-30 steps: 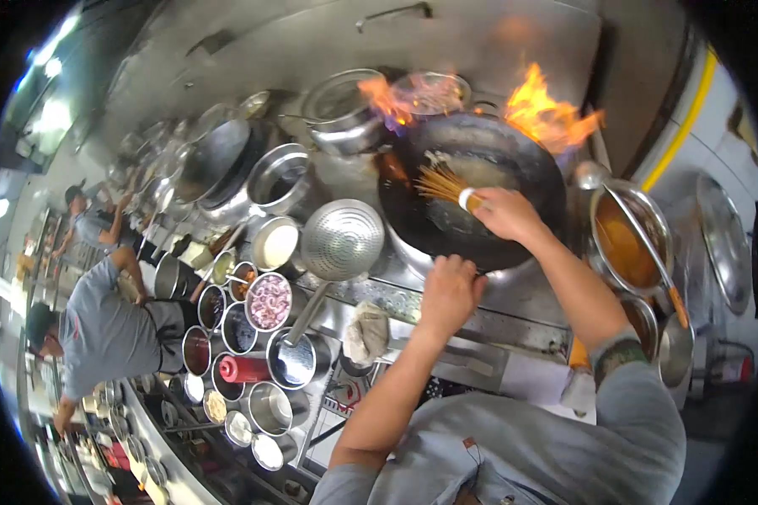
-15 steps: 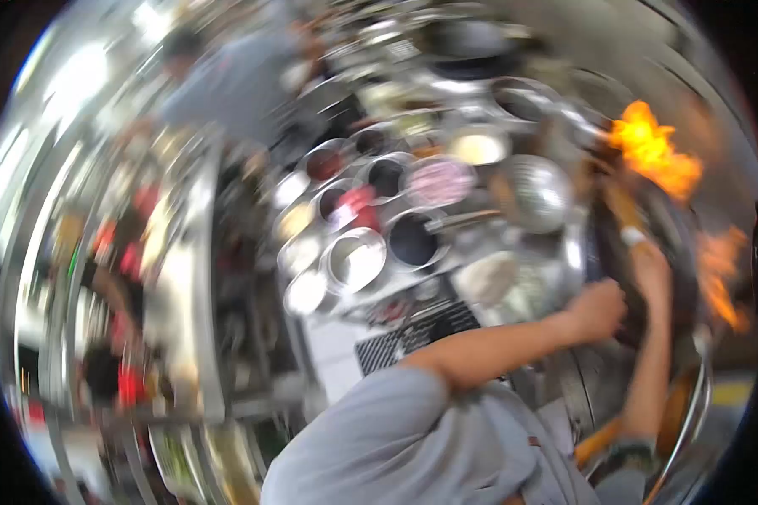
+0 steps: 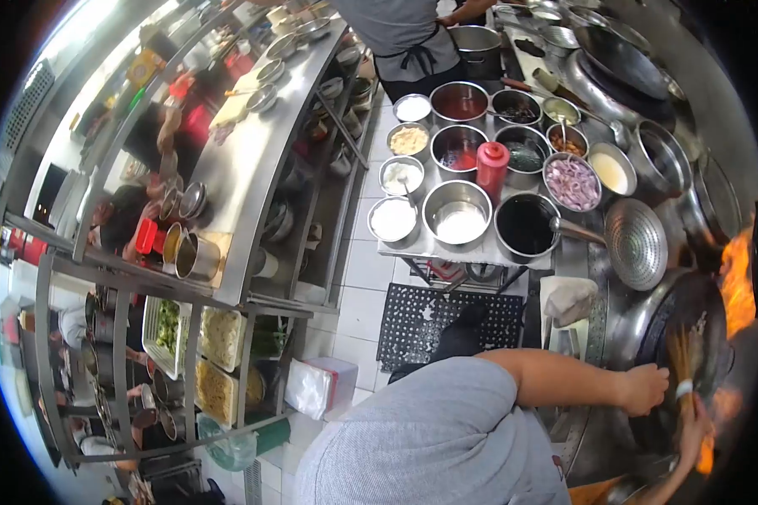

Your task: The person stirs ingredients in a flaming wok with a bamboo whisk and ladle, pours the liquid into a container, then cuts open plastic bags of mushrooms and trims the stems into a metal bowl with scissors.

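Note:
My left hand point(image 3: 644, 390) is closed in a fist at the near rim of a dark wok point(image 3: 709, 316). What its fingers grip at the rim is mostly hidden. My right hand point(image 3: 692, 431) is wrapped round a bamboo wok brush point(image 3: 684, 349) with a pale band at its middle. The bristles reach down into the wok. Orange flames point(image 3: 739, 286) rise past the wok's far side, and more fire shows near my right hand.
Left of the stove, a steel table holds several pots, a bowl of sliced onions point(image 3: 573, 181), a red squeeze bottle point(image 3: 491, 168) and a perforated ladle point(image 3: 636, 244). A folded cloth point(image 3: 569, 300) lies beside the stove. A co-worker point(image 3: 404, 38) stands at the far end.
My view has swung round and sharpened from a blur. Both hands and the wok now sit lower in view. The brush stays in my right hand.

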Available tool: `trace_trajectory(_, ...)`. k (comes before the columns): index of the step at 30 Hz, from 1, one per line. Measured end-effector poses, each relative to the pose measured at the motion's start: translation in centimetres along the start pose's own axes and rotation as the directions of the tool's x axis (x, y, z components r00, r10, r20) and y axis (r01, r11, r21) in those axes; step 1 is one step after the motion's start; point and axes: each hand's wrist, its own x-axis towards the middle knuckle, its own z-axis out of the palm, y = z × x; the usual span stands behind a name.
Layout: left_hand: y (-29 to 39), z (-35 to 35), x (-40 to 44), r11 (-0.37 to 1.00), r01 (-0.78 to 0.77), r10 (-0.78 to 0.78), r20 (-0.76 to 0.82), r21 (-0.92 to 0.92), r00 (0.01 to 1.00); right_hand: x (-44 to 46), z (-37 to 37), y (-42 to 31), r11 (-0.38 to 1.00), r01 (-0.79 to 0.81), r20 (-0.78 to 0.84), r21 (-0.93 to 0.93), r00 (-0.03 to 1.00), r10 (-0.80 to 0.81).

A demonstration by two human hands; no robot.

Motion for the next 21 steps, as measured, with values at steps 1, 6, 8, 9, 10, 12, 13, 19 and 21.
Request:
trace_trajectory(1,0.1,-0.5,-0.2,1.0,0.002,-0.002,0.008,-0.008,1.0,-1.9,-1.0,-0.2,0.998,-0.028,-0.019,-0.056,0.999,0.027)
trace_trajectory(6,-0.4,-1.2,-0.1,0.988,0.005,0.008,0.078,-0.156,0.997,-3.3,-1.3,4.6,0.973,-0.176,-0.005,0.149,0.984,0.178)
trace_trajectory(8,-0.4,-5.9,-1.2,0.949,0.088,-0.046,0.144,-0.303,0.988,-3.1,0.3,2.6,0.937,-0.275,0.001,0.215,0.96,0.281)
trace_trajectory(9,-0.8,-5.3,-1.4,0.918,0.009,-0.007,0.006,-0.397,1.0,-2.2,0.9,1.0,0.924,-0.328,0.007,0.198,0.943,0.333)
trace_trajectory(10,-0.9,-6.4,-1.0,0.919,0.03,0.003,0.082,-0.392,0.997,-1.4,0.9,0.2,0.912,-0.386,0.021,0.143,0.922,0.387)
trace_trajectory(12,-1.2,-3.3,-1.0,0.917,-0.228,0.143,-0.263,-0.328,0.954,-0.4,-0.5,0.0,0.874,-0.486,0.107,-0.018,0.868,0.485)
trace_trajectory(13,-0.9,-4.4,-0.7,0.932,-0.186,0.151,-0.133,-0.311,0.98,-0.7,-1.7,-0.5,0.858,-0.507,0.161,-0.078,0.843,0.513)
trace_trajectory(19,-0.8,-5.3,0.0,0.936,-0.187,0.187,-0.031,-0.299,0.982,-3.5,-0.5,7.1,0.969,-0.172,-0.24,-0.178,0.962,0.127)
trace_trajectory(21,-0.9,-5.1,0.3,0.937,-0.189,0.197,-0.002,-0.294,0.98,0.6,3.0,3.9,0.95,-0.3,-0.284,-0.088,0.921,0.265)
